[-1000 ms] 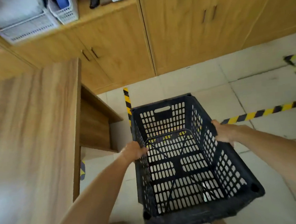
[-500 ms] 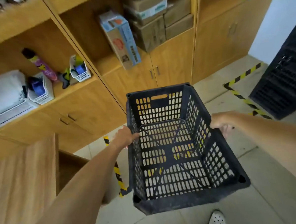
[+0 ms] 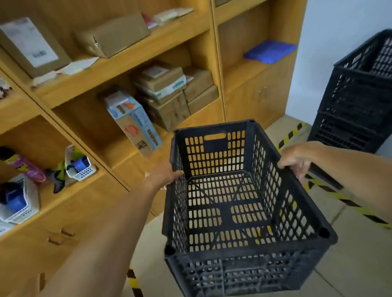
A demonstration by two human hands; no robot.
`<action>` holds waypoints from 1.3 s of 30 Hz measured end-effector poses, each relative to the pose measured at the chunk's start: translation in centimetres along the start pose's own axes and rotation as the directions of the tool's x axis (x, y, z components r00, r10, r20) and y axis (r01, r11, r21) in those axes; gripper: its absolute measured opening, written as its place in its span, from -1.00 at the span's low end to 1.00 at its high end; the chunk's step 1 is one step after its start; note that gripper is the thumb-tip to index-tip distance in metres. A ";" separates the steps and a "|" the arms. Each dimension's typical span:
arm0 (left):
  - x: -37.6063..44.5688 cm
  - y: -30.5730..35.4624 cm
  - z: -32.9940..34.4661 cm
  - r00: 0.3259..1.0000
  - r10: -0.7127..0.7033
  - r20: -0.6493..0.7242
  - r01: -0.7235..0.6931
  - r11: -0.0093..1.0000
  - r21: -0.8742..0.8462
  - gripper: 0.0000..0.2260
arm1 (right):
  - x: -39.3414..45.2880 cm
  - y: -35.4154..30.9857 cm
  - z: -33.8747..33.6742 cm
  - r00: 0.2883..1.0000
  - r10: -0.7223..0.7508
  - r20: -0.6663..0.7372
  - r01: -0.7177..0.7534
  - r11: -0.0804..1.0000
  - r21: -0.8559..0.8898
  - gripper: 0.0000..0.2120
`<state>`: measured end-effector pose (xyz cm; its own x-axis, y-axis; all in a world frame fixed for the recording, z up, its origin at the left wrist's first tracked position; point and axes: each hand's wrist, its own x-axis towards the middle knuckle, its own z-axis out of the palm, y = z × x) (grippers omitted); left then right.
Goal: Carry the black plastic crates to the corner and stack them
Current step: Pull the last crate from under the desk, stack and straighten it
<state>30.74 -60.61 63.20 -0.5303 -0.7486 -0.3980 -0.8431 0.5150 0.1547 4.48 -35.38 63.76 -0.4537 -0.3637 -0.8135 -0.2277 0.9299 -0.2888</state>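
Gripping the long rims of an empty black slotted crate [image 3: 235, 214], the left hand [image 3: 167, 175] and right hand [image 3: 294, 158] hold it off the tiled floor [image 3: 358, 264] at centre frame. A stack of black crates [image 3: 366, 96] stands at the right edge, against the white wall [image 3: 339, 24], beside the wooden shelving [image 3: 121, 61].

Crate: black plastic crate [image 3: 235, 205] held above floor, open side up, nothing inside.
Left hand [image 3: 167, 175]: grips left rim.
Right hand [image 3: 296, 159]: grips right rim.
Stack: black crates [image 3: 366, 96] at right, against white wall [image 3: 343, 24].
Shelving: wooden shelves [image 3: 121, 61] with cardboard boxes [image 3: 171, 92].
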 end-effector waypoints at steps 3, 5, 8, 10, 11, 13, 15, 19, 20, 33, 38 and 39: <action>3.5 1.3 -2.0 0.997 0.071 -0.014 -0.070 0.996 0.062 -0.60 | -0.4 -1.3 -2.0 0.999 0.035 -0.009 -0.034 0.999 0.029 -0.64; 5.7 2.4 -3.6 0.993 0.118 -0.011 -0.116 0.988 0.101 -0.58 | -0.9 -2.0 -3.4 0.999 0.042 -0.031 -0.041 0.998 0.045 -0.67; 8.6 5.1 -6.5 0.980 0.195 -0.026 -0.189 0.969 0.158 -0.56 | -1.4 -2.6 -5.5 0.997 0.045 -0.063 -0.032 0.981 0.189 -0.79; 10.2 7.3 -8.2 0.965 0.261 -0.015 -0.253 0.948 0.195 -0.59 | -1.5 -2.2 -6.8 0.990 0.059 -0.128 -0.040 0.988 0.149 -0.77; 11.0 8.6 -9.0 0.958 0.287 -0.012 -0.278 0.936 0.214 -0.62 | -1.3 -1.7 -7.6 0.986 0.073 -0.150 -0.055 0.991 0.119 -0.75; 12.3 11.6 -10.1 0.945 0.326 -0.033 -0.308 0.917 0.255 -0.65 | -0.7 -0.6 -9.3 0.982 0.095 -0.162 -0.074 0.989 0.132 -0.77; 13.8 14.9 -11.0 0.931 0.362 -0.055 -0.336 0.905 0.260 -0.68 | -0.1 0.7 -11.4 0.974 0.124 -0.189 -0.100 0.987 0.128 -0.78; 16.7 21.7 -11.9 0.902 0.428 -0.061 -0.404 0.885 0.234 -0.70 | 2.3 3.8 -17.0 0.959 0.188 -0.212 -0.166 0.979 0.119 -0.66; 17.5 23.1 -12.0 0.897 0.435 -0.079 -0.405 0.881 0.244 -0.68 | 3.0 4.4 -18.6 0.957 0.191 -0.219 -0.168 0.979 0.119 -0.65; 28.4 37.6 -20.2 0.874 0.408 -0.263 -0.399 0.913 0.088 -0.74 | 7.3 4.4 -35.0 0.808 0.059 -0.586 0.065 0.980 0.188 -0.71; 33.1 43.6 -25.2 0.831 0.437 -0.344 -0.460 0.888 0.018 -0.72 | 9.3 3.5 -40.2 0.738 0.056 -0.672 0.106 0.974 0.198 -0.59; 34.2 44.7 -26.0 0.815 0.449 -0.366 -0.472 0.881 0.032 -0.70 | 9.7 3.4 -41.3 0.720 0.053 -0.692 0.100 0.979 0.179 -0.57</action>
<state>-27.45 -74.04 80.00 -0.8438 -0.5314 0.0757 -0.4900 0.8202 0.2953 -36.25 -38.01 75.78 -0.9349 -0.2497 -0.2521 -0.1135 0.8836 -0.4542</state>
